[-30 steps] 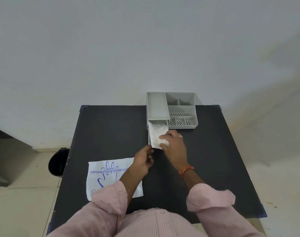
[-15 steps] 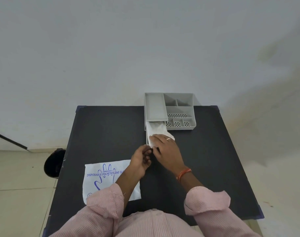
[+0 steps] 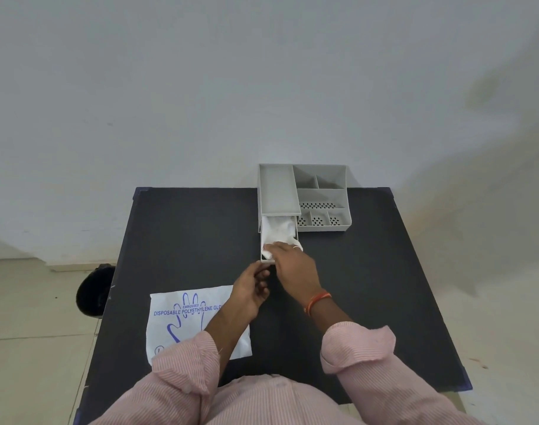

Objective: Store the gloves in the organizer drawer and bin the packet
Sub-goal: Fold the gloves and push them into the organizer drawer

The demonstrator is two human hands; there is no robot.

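Observation:
A grey organizer (image 3: pixel 320 194) stands at the far edge of the black table (image 3: pixel 369 286). Its left drawer (image 3: pixel 261 240) is pulled out toward me, and white gloves (image 3: pixel 279 233) fill it. My right hand (image 3: pixel 292 265) lies flat on the near end of the gloves, fingers pressing them down into the drawer. My left hand (image 3: pixel 251 289) pinches the drawer's front edge. The white glove packet (image 3: pixel 185 317) with blue print lies flat on the table at near left, partly under my left forearm.
A black bin (image 3: pixel 91 291) stands on the tiled floor just left of the table. The organizer's right side has several open compartments, some perforated. A white wall rises behind the table.
My right hand has slid from the drawer's right side onto the near end of the gloves, flattening them. My left hand has stayed at the drawer front.

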